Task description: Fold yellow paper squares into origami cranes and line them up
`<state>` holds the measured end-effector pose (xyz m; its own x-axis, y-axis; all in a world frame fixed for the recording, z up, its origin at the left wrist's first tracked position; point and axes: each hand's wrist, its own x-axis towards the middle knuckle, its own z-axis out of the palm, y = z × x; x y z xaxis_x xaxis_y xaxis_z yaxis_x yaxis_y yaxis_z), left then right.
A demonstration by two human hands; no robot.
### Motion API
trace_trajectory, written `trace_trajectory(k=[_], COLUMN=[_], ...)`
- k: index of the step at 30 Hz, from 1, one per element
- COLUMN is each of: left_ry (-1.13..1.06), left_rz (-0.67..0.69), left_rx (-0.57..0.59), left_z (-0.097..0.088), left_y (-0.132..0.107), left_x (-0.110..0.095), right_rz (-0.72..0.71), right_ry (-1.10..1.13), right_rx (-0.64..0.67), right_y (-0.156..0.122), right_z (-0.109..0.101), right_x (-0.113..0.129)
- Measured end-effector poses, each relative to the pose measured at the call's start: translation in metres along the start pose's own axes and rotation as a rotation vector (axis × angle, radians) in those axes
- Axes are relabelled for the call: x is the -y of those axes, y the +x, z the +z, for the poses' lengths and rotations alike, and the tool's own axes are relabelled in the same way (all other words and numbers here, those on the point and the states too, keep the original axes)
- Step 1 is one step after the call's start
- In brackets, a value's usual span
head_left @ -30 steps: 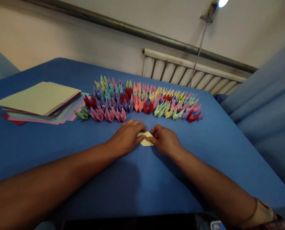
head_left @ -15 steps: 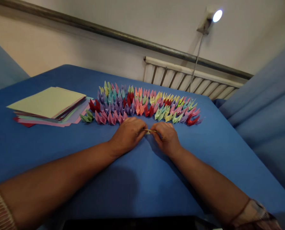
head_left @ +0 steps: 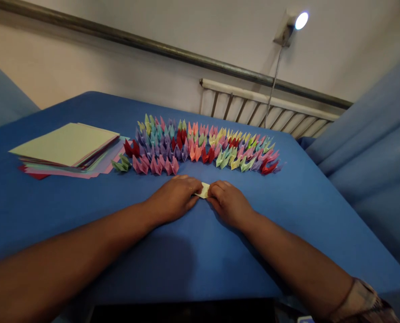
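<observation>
A small pale-yellow folded paper (head_left: 204,190) lies low over the blue table, between my two hands. My left hand (head_left: 177,197) pinches its left end between thumb and fingers. On the other side, the fingertips of my right hand (head_left: 231,202) are closed on its right end. Both ends of the paper are hidden by the fingers. Just beyond the hands stand several rows of small folded paper cranes (head_left: 196,150) in many colours.
A stack of coloured paper sheets (head_left: 67,146), pale yellow on top, lies at the left of the blue-covered table (head_left: 126,269). Behind are a radiator (head_left: 250,101) and a wall pipe (head_left: 173,54). Blue curtains (head_left: 381,143) hang at the right.
Both hands have come slightly lower and nearer to me. The paper, seen nearly edge-on before, now shows its flat face.
</observation>
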<state>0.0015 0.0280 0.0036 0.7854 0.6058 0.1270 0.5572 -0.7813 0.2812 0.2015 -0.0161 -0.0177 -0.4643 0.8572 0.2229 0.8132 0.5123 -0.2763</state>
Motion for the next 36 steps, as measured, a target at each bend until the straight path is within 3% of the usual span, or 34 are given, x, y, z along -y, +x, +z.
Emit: trace_trajectory(k=[7,14,21,28,36], left_ry=[-0.165,-0.176,-0.117,-0.103,-0.147], left_rz=[-0.049,-0.146,-0.180,-0.200,-0.011], left_rx=[-0.037,-0.113,-0.107,-0.096,-0.061], left_z=[0.003,0.010,0.010,0.008,0.008], left_y=[0.002,0.006,0.008,0.004,0.004], left_x=[0.007,0.006,0.004,0.008,0.009], right_rz=[0.082,0.169,-0.039,-0.018,-0.006], right_ry=[0.194,0.141,-0.074,-0.174,-0.198], right_rx=[-0.053,-0.069,0.080,0.134,0.137], right_y=[0.000,0.004,-0.013,-0.021,-0.017], right_z=[0.006,0.003,-0.010,-0.009,-0.016], right_x=[-0.007,-0.005,0.007,0.012,0.017])
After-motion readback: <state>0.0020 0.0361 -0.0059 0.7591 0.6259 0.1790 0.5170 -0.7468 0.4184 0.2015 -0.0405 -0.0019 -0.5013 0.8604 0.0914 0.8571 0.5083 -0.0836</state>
